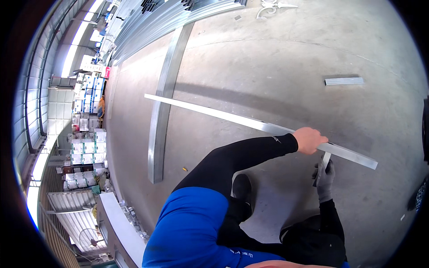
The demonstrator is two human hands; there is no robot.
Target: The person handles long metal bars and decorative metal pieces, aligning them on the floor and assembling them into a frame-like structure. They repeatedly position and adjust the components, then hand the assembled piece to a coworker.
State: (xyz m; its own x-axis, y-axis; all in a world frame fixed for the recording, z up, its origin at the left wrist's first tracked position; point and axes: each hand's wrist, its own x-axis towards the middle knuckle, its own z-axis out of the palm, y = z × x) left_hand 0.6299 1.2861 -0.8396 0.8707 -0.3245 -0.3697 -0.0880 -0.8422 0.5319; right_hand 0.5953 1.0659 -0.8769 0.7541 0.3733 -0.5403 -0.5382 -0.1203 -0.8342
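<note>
Your left hand [309, 140] is clenched around the long metal bar [250, 123], lifted over the concrete floor [277, 58]. At five o'clock, your gloved right hand [325, 176] grasps a small tool [325, 160] beneath it.

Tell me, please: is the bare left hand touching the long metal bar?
Touching. The head view shows the left hand closed over the upper edge of the long metal bar, with the fingers wrapped on it and no gap between them.

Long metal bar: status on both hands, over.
Left hand bare, gripping long metal bar. Right hand gloved, holding a small flat piece under it. Nothing blocking.
</note>
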